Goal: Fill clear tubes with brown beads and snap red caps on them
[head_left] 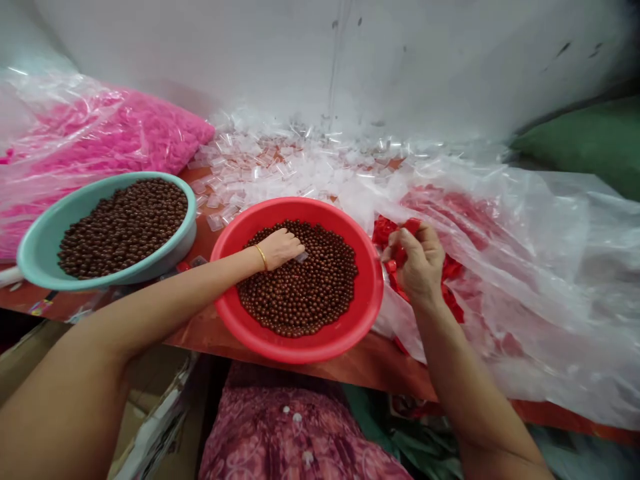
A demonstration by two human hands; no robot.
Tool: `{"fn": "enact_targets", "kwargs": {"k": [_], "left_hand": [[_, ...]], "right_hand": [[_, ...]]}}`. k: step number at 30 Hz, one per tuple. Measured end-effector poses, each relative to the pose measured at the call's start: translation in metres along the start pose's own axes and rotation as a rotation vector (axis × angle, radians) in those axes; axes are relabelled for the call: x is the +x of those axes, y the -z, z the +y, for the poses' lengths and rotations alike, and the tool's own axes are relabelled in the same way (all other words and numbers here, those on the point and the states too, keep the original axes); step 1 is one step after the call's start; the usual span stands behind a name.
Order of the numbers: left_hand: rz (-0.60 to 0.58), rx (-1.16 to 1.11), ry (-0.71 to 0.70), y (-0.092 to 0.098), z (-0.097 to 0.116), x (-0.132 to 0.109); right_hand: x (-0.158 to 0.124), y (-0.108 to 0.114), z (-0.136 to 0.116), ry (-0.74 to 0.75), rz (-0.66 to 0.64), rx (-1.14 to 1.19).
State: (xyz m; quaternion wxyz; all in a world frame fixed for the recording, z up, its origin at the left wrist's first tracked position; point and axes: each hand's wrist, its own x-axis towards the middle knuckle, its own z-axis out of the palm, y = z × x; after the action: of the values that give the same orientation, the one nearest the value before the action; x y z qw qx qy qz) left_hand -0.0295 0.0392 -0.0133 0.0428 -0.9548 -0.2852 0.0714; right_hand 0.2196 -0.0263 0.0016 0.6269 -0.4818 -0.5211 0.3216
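Observation:
My left hand [283, 249], with a gold bangle at its wrist, is down in a red basin [297, 348] full of small, shiny brown balls [305, 300]. Its fingers curl downward, and a small clear plastic piece [301, 257] pokes out beside them. To the right of the basin, my right hand [421, 261] is closed on a shiny red piece [412, 225], whose exact kind I cannot make out. More red pieces [454, 303] lie under and beside that hand, at the mouth of a large clear plastic bag [550, 267].
A pale green basin [185, 220] of larger-looking brown balls stands at left. Behind it lies a clear bag of pink pieces [130, 127]. Many small clear plastic pieces [240, 173] spread along the wall. A green sack [585, 140] is at far right. The table edge runs close before me.

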Motion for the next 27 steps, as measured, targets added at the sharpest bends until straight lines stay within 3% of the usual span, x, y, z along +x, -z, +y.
{"fn": "enact_targets", "kwargs": {"k": [2,7,9,12,16,19,22,27], "left_hand": [[-0.040,-0.090,0.061,0.005,0.003,0.002],[-0.252,-0.562,0.600,0.022,0.014,0.003],[-0.327,-0.668,0.687,0.019,0.017,0.011],[-0.329,-0.810,0.770,0.005,0.024,0.032],[-0.172,-1.019,0.830,-0.008,0.036,0.060],[-0.063,-1.221,0.784,-0.003,0.040,0.062],[0.033,-1.393,0.717,0.008,0.035,0.048],[0.330,-1.856,0.490,0.016,0.022,0.008]], "right_hand": [[-0.012,-0.015,-0.010,-0.015,-0.048,0.070],[-0.019,-0.032,-0.013,-0.087,-0.142,0.171],[-0.016,-0.032,-0.010,-0.125,-0.154,0.216],[-0.012,-0.030,-0.007,-0.188,-0.134,0.276],[-0.012,-0.030,-0.007,-0.212,-0.113,0.331],[-0.012,-0.030,-0.007,-0.219,-0.116,0.338],[-0.012,-0.032,-0.006,-0.221,-0.123,0.315],[-0.012,-0.034,-0.006,-0.235,-0.150,0.208]]}}
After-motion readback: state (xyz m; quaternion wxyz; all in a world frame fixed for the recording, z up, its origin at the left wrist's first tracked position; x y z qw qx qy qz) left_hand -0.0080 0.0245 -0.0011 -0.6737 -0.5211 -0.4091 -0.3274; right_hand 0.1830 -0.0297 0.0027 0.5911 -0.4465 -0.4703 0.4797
